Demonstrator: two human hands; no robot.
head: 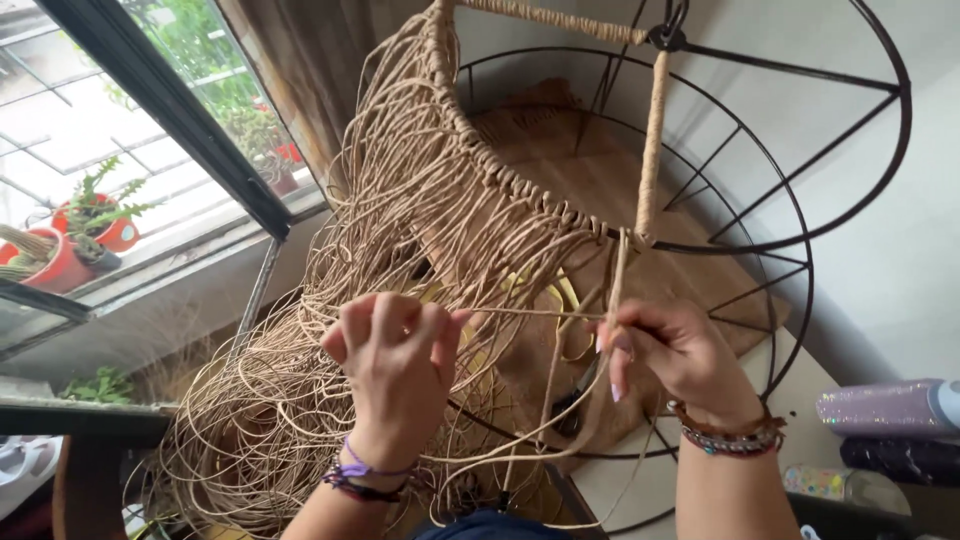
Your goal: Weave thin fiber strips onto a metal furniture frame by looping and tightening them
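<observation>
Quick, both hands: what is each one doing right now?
Left hand: closed, pinching a tan cord pulled taut.
Right hand: closed, pinching the same cord by the black wire frame.

The cord [400,230] is pale tan throughout, and the frame [800,230] is black wire, partly wrapped in the same tan. The left hand [395,360] wears purple wristbands [362,475]; the right hand [672,350] wears brown and multicoloured beaded bracelets [730,435]. The pots [60,255] are red with green plants. A roll [885,408] glitters lilac.
</observation>
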